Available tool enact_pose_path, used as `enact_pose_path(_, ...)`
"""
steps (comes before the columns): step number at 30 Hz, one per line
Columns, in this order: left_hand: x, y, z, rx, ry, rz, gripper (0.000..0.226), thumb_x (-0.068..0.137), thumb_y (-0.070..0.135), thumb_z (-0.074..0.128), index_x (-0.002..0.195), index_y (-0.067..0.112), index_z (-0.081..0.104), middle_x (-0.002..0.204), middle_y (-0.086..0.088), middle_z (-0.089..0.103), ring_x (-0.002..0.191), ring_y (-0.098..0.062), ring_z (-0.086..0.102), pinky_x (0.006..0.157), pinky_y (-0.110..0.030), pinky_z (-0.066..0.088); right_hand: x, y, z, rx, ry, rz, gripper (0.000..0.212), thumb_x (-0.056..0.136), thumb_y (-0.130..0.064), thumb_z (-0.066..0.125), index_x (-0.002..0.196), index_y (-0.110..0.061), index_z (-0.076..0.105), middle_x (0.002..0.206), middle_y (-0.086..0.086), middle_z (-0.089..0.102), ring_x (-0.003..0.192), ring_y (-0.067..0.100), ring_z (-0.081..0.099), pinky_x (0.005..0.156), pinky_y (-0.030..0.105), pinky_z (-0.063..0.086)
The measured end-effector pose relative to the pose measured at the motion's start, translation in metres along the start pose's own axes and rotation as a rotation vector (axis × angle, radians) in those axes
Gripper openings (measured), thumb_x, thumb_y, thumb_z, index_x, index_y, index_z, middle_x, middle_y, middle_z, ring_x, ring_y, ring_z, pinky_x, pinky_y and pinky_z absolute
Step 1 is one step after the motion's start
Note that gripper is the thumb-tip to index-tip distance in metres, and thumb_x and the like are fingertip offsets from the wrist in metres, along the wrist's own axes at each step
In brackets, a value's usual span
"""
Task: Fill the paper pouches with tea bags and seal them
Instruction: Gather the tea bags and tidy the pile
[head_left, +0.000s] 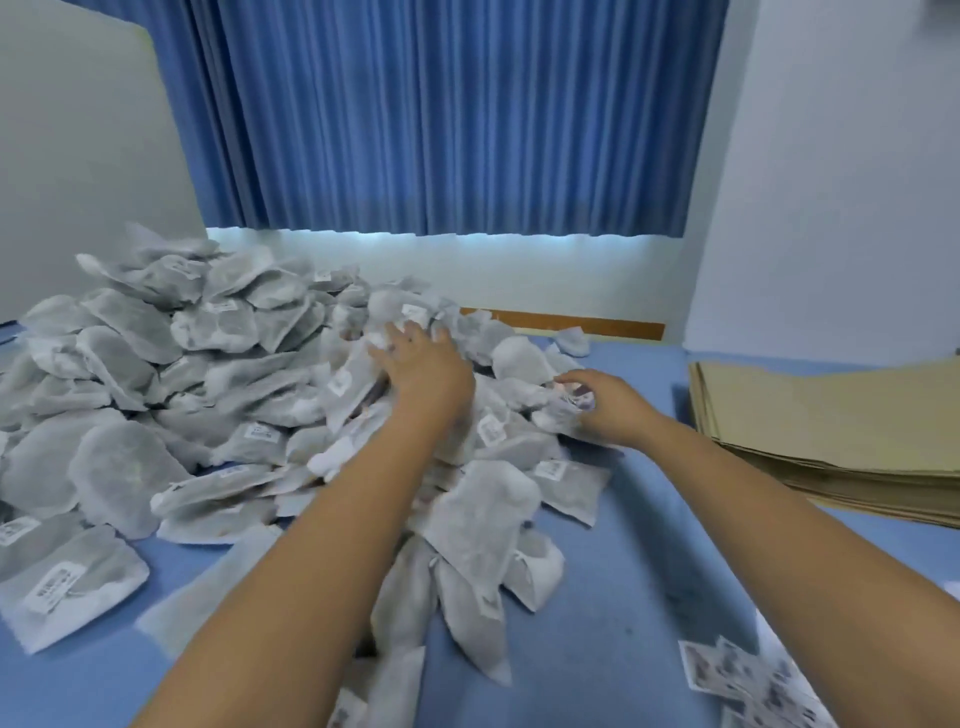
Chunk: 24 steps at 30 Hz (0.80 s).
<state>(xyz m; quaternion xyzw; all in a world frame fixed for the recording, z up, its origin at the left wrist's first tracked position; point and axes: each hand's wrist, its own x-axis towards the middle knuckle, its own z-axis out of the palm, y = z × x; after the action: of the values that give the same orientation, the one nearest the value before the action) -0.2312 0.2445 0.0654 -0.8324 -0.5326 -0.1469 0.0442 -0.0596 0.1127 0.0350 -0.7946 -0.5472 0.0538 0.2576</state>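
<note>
Several printed sheets (753, 680), blurred, lay nearest, at the right corner of the blue table (649, 571). One heap of tea bags (208, 374), grey, covered the table's left and middle. Left hand (423, 358): rested palm-down on the heap's crest, fingers straight and splayed, bags beneath them, nothing gripped. Right hand (602, 402): sat at the heap's right edge, fingers curled round a tea bag (558, 415). One stack of brown paper pouches (831, 431) lay flat, well apart to the right. Blue curtain (441, 114) hung behind.
</note>
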Motion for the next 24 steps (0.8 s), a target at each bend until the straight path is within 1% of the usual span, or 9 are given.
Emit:
enact_pose_path(3, -0.029, 0.057, 0.014, -0.030, 0.012, 0.229, 0.053, 0.098, 0.034, 0.035, 0.147, 0.016, 0.027, 0.155, -0.019, 0.016, 0.144, -0.038, 0.005, 0.114, -0.058, 0.006, -0.028, 0.040, -0.019, -0.099, 0.079, 0.142, 0.044, 0.085, 0.000, 0.055, 0.127, -0.012, 0.056, 0.134, 0.010, 0.052, 0.120, 0.026, 0.050, 0.098, 0.032, 0.039)
enact_pose_path(6, -0.059, 0.112, 0.035, -0.129, -0.048, 0.421, 0.050, 0.098, 0.032, 0.038, 0.144, 0.016, 0.031, 0.154, -0.017, 0.018, 0.145, -0.033, 0.006, 0.117, -0.050, 0.005, -0.060, 0.091, -0.045, -0.353, 0.183, 0.378, 0.044, 0.089, -0.020, 0.059, 0.130, -0.007, 0.050, 0.132, 0.012, 0.050, 0.120, 0.030, 0.049, 0.098, 0.036, 0.041)
enact_pose_path(9, -0.085, 0.159, 0.052, -0.266, -0.085, 0.557, 0.049, 0.097, 0.027, 0.041, 0.143, 0.015, 0.034, 0.151, -0.016, 0.025, 0.143, -0.028, 0.015, 0.116, -0.045, 0.012, -0.093, 0.135, -0.061, -0.624, 0.059, 0.477, 0.039, 0.092, -0.039, 0.056, 0.120, -0.013, 0.049, 0.123, 0.008, 0.054, 0.117, 0.027, 0.050, 0.098, 0.036, 0.035)
enact_pose_path(11, -0.101, 0.185, 0.062, -0.386, -0.112, 0.595, 0.047, 0.096, 0.024, 0.043, 0.142, 0.014, 0.037, 0.148, -0.014, 0.028, 0.139, -0.027, 0.024, 0.114, -0.041, 0.017, -0.111, 0.154, -0.061, -0.721, 0.064, 0.422, 0.014, 0.094, -0.024, 0.051, 0.106, -0.019, 0.051, 0.110, 0.004, 0.064, 0.102, 0.025, 0.058, 0.091, 0.032, 0.035)
enact_pose_path(14, -0.124, 0.213, 0.079, -0.502, -0.052, 0.641, 0.047, 0.093, 0.022, 0.048, 0.139, 0.013, 0.040, 0.147, -0.011, 0.032, 0.137, -0.025, 0.028, 0.112, -0.039, 0.020, -0.130, 0.162, -0.057, -0.903, 0.160, 0.378, 0.015, 0.084, -0.013, 0.050, 0.092, -0.025, 0.053, 0.090, 0.001, 0.069, 0.081, 0.024, 0.061, 0.076, 0.027, 0.030)
enact_pose_path(18, -0.148, 0.234, 0.084, -0.363, 0.070, 0.804, 0.052, 0.093, 0.022, 0.051, 0.143, 0.017, 0.036, 0.149, -0.004, 0.036, 0.143, -0.020, 0.022, 0.115, -0.041, 0.009, -0.143, 0.156, -0.051, -0.618, 0.341, 0.258, 0.021, 0.090, -0.023, 0.051, 0.101, -0.030, 0.069, 0.101, -0.005, 0.072, 0.091, 0.020, 0.064, 0.078, 0.027, 0.038)
enact_pose_path(20, -0.156, 0.234, 0.075, -0.298, 0.116, 0.806, 0.035, 0.092, 0.023, 0.050, 0.127, 0.022, 0.053, 0.124, -0.003, 0.059, 0.123, -0.024, 0.048, 0.106, -0.037, 0.023, -0.154, 0.145, -0.051, -0.345, 0.303, 0.126, 0.023, 0.093, -0.023, 0.053, 0.106, -0.029, 0.071, 0.105, -0.004, 0.073, 0.095, 0.021, 0.064, 0.080, 0.031, 0.045)
enact_pose_path(22, -0.161, 0.223, 0.064, -0.353, 0.225, 0.802, 0.019, 0.086, 0.025, 0.053, 0.099, 0.024, 0.068, 0.094, 0.000, 0.069, 0.093, -0.022, 0.062, 0.090, -0.032, 0.033, -0.172, 0.134, -0.053, -0.269, 0.284, 0.045, 0.023, 0.094, -0.027, 0.056, 0.111, -0.030, 0.072, 0.113, -0.008, 0.070, 0.103, 0.016, 0.061, 0.091, 0.027, 0.042)
enact_pose_path(24, -0.164, 0.204, 0.060, -0.574, 0.377, 0.785, 0.016, 0.071, 0.010, 0.061, 0.075, 0.020, 0.074, 0.074, 0.001, 0.072, 0.072, -0.018, 0.067, 0.080, -0.029, 0.037, -0.194, 0.135, -0.059, -0.237, 0.476, 0.113, 0.023, 0.094, -0.033, 0.057, 0.109, -0.023, 0.073, 0.124, -0.008, 0.064, 0.115, 0.015, 0.054, 0.103, 0.027, 0.029)
